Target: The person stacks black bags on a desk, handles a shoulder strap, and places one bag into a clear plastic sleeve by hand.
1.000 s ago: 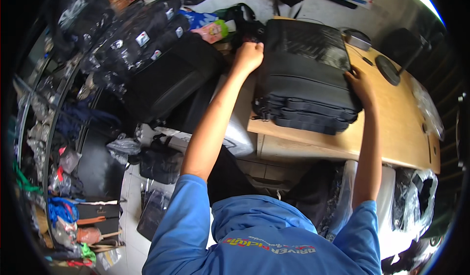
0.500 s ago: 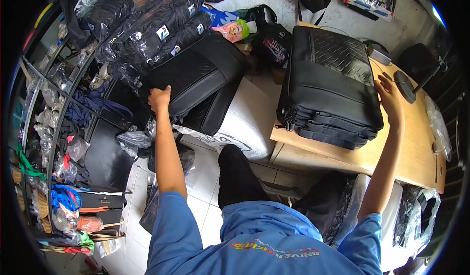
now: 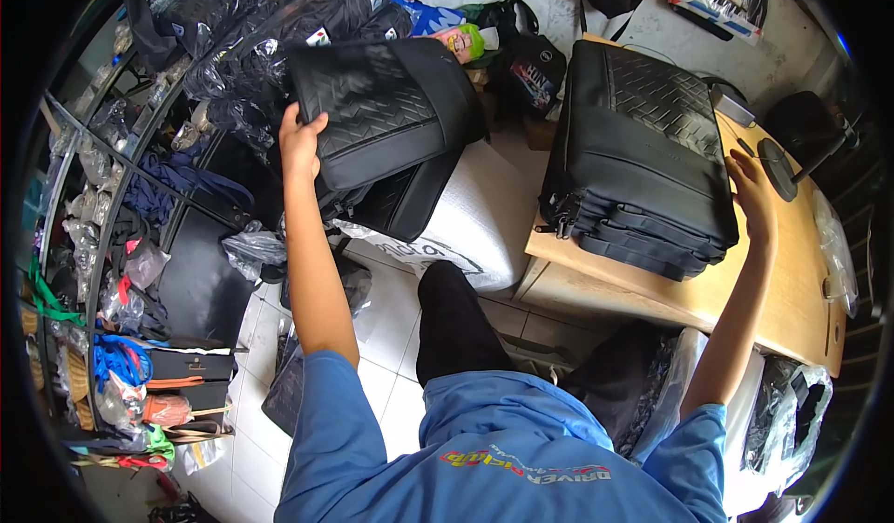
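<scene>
My left hand (image 3: 301, 146) grips the left edge of a black bag (image 3: 377, 108) with a chevron-patterned panel, thumb on top. That bag is raised at an angle over another black bag (image 3: 414, 202), which lies on a silver-white wrapped box (image 3: 494, 197). To the right, several black bags of a like kind form a stack (image 3: 643, 141) on the wooden desk (image 3: 792, 276). My right hand (image 3: 752, 188) is at the stack's right side with its fingers apart; whether they press on it I cannot tell.
Plastic-wrapped black bundles (image 3: 326, 15) are piled behind the left bag. A metal rack (image 3: 116, 150) full of small packed goods stands at the left. A black stand (image 3: 778, 169) is on the desk's right part. Plastic-wrapped items (image 3: 792, 411) sit below the desk.
My left hand has lifted and tilted the upper bag, moving it up and to the right, so its patterned panel shows. My right hand stays beside the stack.
</scene>
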### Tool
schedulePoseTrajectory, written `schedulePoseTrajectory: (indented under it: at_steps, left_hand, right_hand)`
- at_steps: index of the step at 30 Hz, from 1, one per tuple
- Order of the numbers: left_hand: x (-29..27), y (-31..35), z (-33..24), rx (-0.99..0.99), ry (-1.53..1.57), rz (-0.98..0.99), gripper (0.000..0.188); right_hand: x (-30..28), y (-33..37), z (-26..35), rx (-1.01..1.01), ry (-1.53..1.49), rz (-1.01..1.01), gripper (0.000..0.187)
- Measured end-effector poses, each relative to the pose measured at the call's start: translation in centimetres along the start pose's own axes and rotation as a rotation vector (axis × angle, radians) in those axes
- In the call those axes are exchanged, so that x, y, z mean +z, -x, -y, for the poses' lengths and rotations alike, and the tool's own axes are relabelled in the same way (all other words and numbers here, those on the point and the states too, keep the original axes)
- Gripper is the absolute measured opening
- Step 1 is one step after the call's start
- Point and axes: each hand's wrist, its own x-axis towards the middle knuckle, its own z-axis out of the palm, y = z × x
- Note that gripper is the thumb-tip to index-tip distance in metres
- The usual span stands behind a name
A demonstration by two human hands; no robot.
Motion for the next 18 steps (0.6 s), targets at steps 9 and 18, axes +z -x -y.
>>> schedulePoseTrajectory:
  at_steps: [9, 18]
  left_hand:
    - [5.7, 3.6, -18.9, 0.890, -0.493, 0.480, 0.048]
    - [10.2, 11.3, -32.7, 1.345, -0.477, 0.530, 0.036]
  right_hand:
    - [2.6, -1.8, 8.7, -0.604, 0.054, -0.232, 0.054]
    - [8.0, -0.8, 19.2, -0.683, -0.212, 0.218, 0.048]
